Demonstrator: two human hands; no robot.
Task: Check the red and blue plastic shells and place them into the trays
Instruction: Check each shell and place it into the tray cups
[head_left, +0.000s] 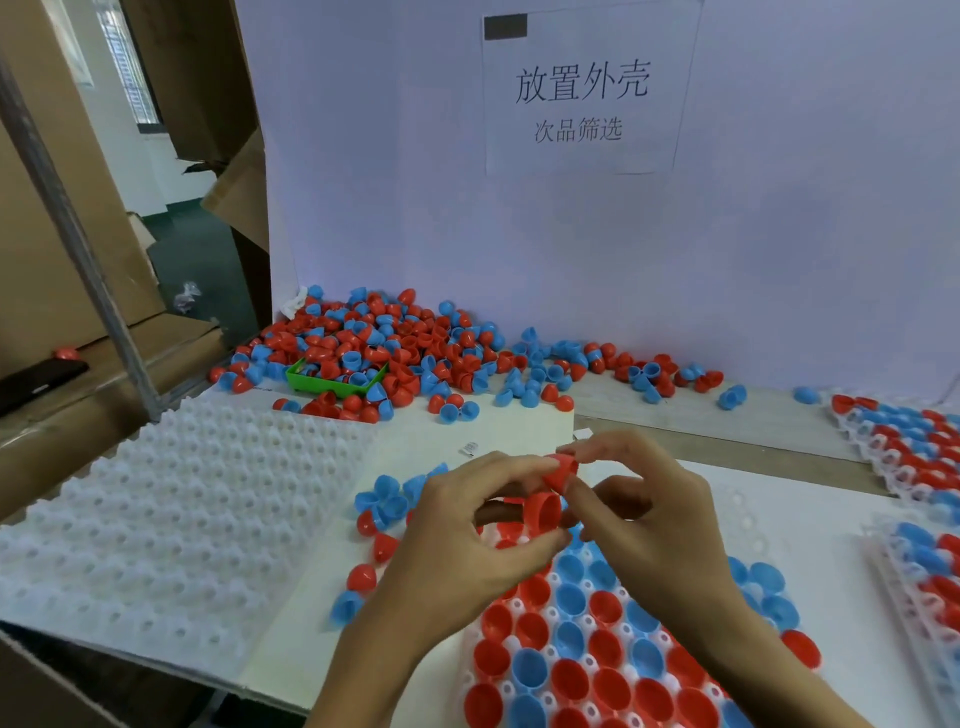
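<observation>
Each hand pinched a red shell: left hand (470, 525) the lower (543, 512), right hand (641, 512) the upper (563, 470); light, thin, probably slippery, best gripped at rims.

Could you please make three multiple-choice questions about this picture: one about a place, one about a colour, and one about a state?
1. Where does the green bin sit?
A. In the pile of loose shells by the back wall
B. On the empty white tray
C. Under the paper sign

2. What colour are the two shells held between the hands?
A. Both blue
B. Both red
C. One red, one blue

3. What is the state of the white tray at the left?
A. Full of shells
B. Half filled
C. No shells in its pockets

Answers:
1. A: red and blue shells lie all around the bin and inside it.
2. B: the left hand and right hand pinch red shells only.
3. C: only bare white pockets show there, while the tray under the hands holds red and blue shells.
</observation>
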